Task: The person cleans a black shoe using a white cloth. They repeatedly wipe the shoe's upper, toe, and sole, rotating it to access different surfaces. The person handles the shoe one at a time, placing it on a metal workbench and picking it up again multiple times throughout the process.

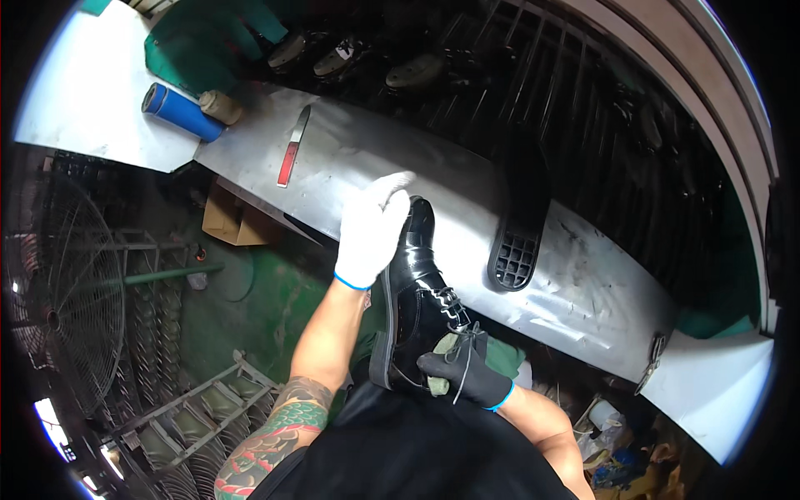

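A glossy black lace-up shoe (412, 287) is held over the near edge of the metal bench, its toe pointing away from me and its sole turned left. My right hand (467, 375), in a dark grey glove, is closed around the heel end by the shoe's opening. A pale green piece (446, 346) shows inside that opening, and loose grey laces hang over the glove. Along the sole side of the toe lies my left hand (367, 233), in a white glove, touching the shoe with its fingers stretched out past the tip.
On the metal bench (333, 162) lies a red-handled knife (293, 148). A blue cylinder (182, 111) and a beige spool (220, 107) are at the far left. A black grid-patterned sole-shaped pad (513, 260) stands right of the shoe. A large fan (62, 283) and a cardboard box (236, 218) are left.
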The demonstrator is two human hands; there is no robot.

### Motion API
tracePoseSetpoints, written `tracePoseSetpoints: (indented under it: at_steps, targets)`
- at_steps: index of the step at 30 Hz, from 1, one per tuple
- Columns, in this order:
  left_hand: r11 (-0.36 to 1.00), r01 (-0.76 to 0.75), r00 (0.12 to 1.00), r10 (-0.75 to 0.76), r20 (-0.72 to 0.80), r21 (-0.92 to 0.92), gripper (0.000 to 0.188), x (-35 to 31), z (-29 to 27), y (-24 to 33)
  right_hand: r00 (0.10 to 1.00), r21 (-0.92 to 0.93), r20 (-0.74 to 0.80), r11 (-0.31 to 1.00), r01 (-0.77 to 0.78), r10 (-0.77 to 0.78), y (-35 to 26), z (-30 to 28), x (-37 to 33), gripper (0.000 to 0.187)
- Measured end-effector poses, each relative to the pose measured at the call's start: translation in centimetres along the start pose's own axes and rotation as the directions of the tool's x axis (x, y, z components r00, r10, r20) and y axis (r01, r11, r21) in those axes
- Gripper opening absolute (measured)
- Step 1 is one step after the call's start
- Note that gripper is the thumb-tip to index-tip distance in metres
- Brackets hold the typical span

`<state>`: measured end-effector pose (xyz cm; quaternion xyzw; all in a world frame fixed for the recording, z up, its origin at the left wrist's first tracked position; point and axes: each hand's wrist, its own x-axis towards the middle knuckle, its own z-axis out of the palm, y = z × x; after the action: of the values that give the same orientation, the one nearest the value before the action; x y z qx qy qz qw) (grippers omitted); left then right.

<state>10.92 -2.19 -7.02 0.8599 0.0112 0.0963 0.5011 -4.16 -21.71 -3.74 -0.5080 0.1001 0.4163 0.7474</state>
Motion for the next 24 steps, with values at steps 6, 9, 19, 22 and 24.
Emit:
tracePoseSetpoints:
  at_steps: [6, 9, 19, 22, 24]
  targets:
    - [0.861, -0.066, 0.917, -0.147, -0.371, -0.504, 0.042, -1.3, 1.3, -0.7, 0.998, 0.160, -0.065, 0.986, 0.036, -0.025, 1.9, -0.1, 0.6, 0.017]
    - [0.617, -0.083, 0.969, -0.132, -0.207, -0.783, 0.051, -0.4, 1.0, -1.1, 0.996, -0.245, 0.006, 0.966, 0.084, -0.085, -0.8, -1.7, 0.3, 0.034]
    - [0.186, 0.540, 0.816, 0.122, 0.565, -0.821, 0.085, -2.5, -4.1, -0.6, 0.600, -0.904, 0.203, 0.087, 0.419, -0.774, -2.4, -1.8, 0.9, 0.107]
    - [0.364, 0.463, 0.825, 0.157, 0.543, -0.808, 0.082, -3.1, -4.8, -2.3, 0.620, -0.930, 0.195, 0.057, 0.362, -0.760, -1.7, -2.0, 0.5, 0.107]
    - [0.393, 0.396, 0.850, 0.184, 0.493, -0.830, 0.072, -3.8, -5.0, -3.5, 0.614, -0.886, 0.233, 0.095, 0.453, -0.754, -1.7, -2.6, 0.8, 0.109]
